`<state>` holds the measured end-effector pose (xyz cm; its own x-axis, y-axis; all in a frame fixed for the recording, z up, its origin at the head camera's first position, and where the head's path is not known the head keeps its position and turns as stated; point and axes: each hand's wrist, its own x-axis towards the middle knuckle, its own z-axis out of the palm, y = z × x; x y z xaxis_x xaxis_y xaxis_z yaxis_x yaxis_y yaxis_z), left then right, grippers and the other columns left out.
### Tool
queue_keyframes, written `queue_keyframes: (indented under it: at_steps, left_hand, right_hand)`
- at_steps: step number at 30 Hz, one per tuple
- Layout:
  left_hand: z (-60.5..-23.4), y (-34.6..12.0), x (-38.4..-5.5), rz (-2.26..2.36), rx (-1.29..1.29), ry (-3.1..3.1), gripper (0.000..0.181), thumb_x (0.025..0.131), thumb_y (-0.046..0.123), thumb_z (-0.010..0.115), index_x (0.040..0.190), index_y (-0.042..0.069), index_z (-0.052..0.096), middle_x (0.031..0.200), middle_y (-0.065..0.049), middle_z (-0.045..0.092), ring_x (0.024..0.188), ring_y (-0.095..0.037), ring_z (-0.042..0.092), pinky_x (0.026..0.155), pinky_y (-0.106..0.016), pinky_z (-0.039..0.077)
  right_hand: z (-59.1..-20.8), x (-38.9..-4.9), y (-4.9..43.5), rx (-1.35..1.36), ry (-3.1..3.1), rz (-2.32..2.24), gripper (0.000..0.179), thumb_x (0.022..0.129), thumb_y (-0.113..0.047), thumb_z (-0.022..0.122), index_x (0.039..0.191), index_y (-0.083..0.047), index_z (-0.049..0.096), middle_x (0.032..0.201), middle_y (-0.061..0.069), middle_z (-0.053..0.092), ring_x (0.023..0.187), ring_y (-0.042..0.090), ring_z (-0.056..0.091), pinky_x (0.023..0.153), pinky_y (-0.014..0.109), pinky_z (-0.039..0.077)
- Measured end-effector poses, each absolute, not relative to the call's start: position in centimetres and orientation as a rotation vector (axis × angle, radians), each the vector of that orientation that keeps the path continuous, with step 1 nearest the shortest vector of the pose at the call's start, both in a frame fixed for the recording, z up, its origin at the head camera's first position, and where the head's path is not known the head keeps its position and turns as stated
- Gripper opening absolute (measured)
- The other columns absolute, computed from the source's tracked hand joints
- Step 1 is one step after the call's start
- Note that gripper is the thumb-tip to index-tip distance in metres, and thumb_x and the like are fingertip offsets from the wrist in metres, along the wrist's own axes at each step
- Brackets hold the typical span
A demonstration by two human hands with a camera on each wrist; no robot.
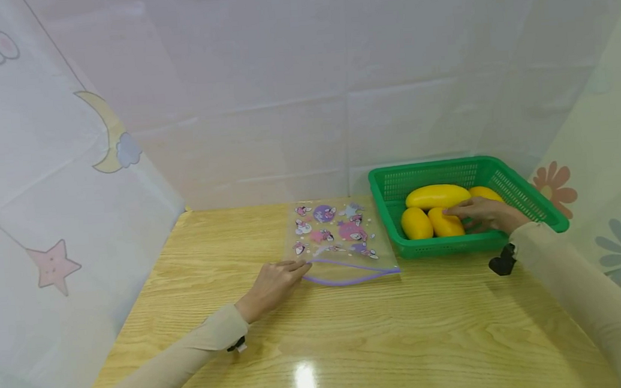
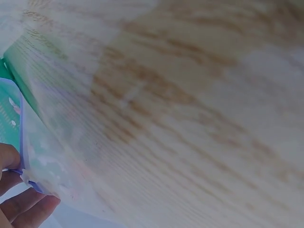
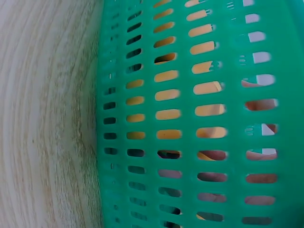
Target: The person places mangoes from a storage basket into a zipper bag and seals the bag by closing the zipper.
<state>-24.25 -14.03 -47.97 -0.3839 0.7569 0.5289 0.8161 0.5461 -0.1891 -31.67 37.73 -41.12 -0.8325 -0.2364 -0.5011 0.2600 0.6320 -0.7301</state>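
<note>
A clear zip bag (image 1: 340, 234) with cartoon prints and a purple zip edge lies flat on the table, its mouth parted towards me. My left hand (image 1: 275, 286) pinches the left corner of that mouth; in the left wrist view its thumb and fingers (image 2: 35, 209) hold the purple zip strip. Inside the green basket (image 1: 388, 224), my right hand (image 1: 485, 215) grips a yellow mango (image 1: 445, 223) from its right side. Another mango (image 1: 416, 224) lies left of it, and a long yellow fruit (image 1: 437, 196) behind. The basket wall (image 3: 185, 142) partly hides the right fingers in the right wrist view.
One more yellow fruit (image 1: 486, 193) sits behind the right hand in the basket. The basket stands at the table's back right, beside the bag. Printed cloth (image 1: 261, 101) hangs behind and along both sides of the wooden table (image 1: 353, 335).
</note>
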Motion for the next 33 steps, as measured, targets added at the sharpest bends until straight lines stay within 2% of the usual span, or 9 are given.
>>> queue_keyframes:
  at_steps: [5, 9, 17, 24, 33]
  left_hand:
    - [-47.9, -14.0, -24.2, -0.138, -1.263, -2.229, 0.029, 0.085, 0.006, 0.075, 0.115, 0.006, 0.072, 0.109, -0.012, 0.072, 0.086, -0.026, 0.073, 0.051, -0.026, 0.055]
    - [-47.8, -14.0, -24.2, -0.153, -1.267, -2.234, 0.029, 0.086, 0.005, 0.075, 0.114, 0.005, 0.073, 0.108, -0.012, 0.072, 0.086, -0.025, 0.073, 0.043, -0.019, 0.047]
    - [-47.8, -14.0, -24.2, -0.154, -1.273, -2.234, 0.029, 0.086, 0.005, 0.075, 0.115, 0.006, 0.073, 0.108, -0.011, 0.073, 0.087, -0.024, 0.073, 0.038, -0.015, 0.036]
    - [-47.8, -14.1, -24.2, -0.150, -1.273, -2.239, 0.029, 0.086, 0.005, 0.075, 0.114, 0.006, 0.073, 0.108, -0.011, 0.073, 0.086, -0.025, 0.073, 0.039, -0.015, 0.037]
    - [-48.0, -14.1, -24.2, -0.151, -1.275, -2.233, 0.028, 0.086, 0.005, 0.075, 0.114, 0.006, 0.073, 0.107, -0.011, 0.073, 0.085, -0.024, 0.073, 0.039, -0.017, 0.040]
  right_hand:
    - [-41.4, -31.8, 37.8, 0.010, 2.281, -1.142, 0.084, 0.103, -0.041, 0.051, 0.150, 0.015, 0.012, 0.152, 0.040, 0.010, 0.132, 0.059, 0.029, 0.103, 0.061, 0.038]
    - [-41.5, -31.8, 37.8, 0.005, 2.274, -1.153, 0.080, 0.102, -0.039, 0.054, 0.151, 0.014, 0.017, 0.153, 0.039, 0.014, 0.133, 0.058, 0.029, 0.104, 0.061, 0.037]
    - [-41.4, -31.8, 37.8, 0.017, 2.268, -1.155, 0.085, 0.101, -0.037, 0.056, 0.151, 0.014, 0.012, 0.150, 0.041, 0.016, 0.133, 0.057, 0.029, 0.105, 0.061, 0.036]
    - [-41.8, -32.1, 38.0, 0.044, 2.272, -1.172, 0.085, 0.100, -0.037, 0.059, 0.151, 0.013, 0.014, 0.148, 0.040, 0.019, 0.133, 0.057, 0.030, 0.104, 0.060, 0.037]
    - [-42.2, -32.2, 38.2, 0.095, 2.244, -1.224, 0.077, 0.096, -0.038, 0.064, 0.143, 0.015, 0.033, 0.145, 0.036, 0.026, 0.133, 0.056, 0.030, 0.105, 0.061, 0.035]
